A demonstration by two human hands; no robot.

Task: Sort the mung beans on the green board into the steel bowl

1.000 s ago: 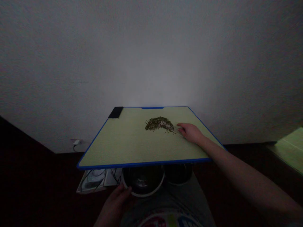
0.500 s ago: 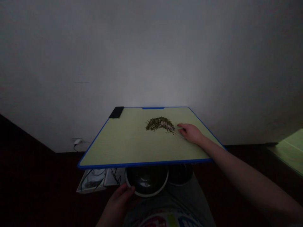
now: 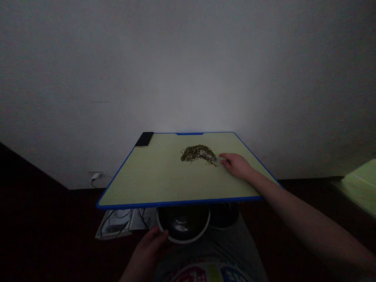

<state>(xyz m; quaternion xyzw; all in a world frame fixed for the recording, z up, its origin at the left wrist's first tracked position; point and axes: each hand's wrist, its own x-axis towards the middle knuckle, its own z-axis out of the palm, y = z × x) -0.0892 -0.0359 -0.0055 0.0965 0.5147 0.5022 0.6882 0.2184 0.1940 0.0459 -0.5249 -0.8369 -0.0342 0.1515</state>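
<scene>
A pile of small greenish-brown beans or grains [image 3: 197, 152] lies spread on the pale tabletop with a blue rim [image 3: 152, 176]. At its right end my right hand [image 3: 236, 165] is closed on a pale, see-through thin piece [image 3: 218, 160], whose far edge touches the grains; its kind is too dim to tell. Below the table's front edge, my left hand [image 3: 151, 243] grips the rim of a dark bowl with a light edge [image 3: 183, 231]. The table hides the back of the bowl, and I see only a faint sheen inside it.
A black phone [image 3: 144, 139] lies in the table's far left corner. Under the front edge, a white tray with cables [image 3: 114, 227] is at left, and another dark round vessel [image 3: 225, 215] at right. A wall [image 3: 188, 78] stands behind; a plug [image 3: 95, 176] is at left.
The bowl and my left hand have shifted very slightly to the right. My right hand and the thin piece stay almost in place beside the grains.
</scene>
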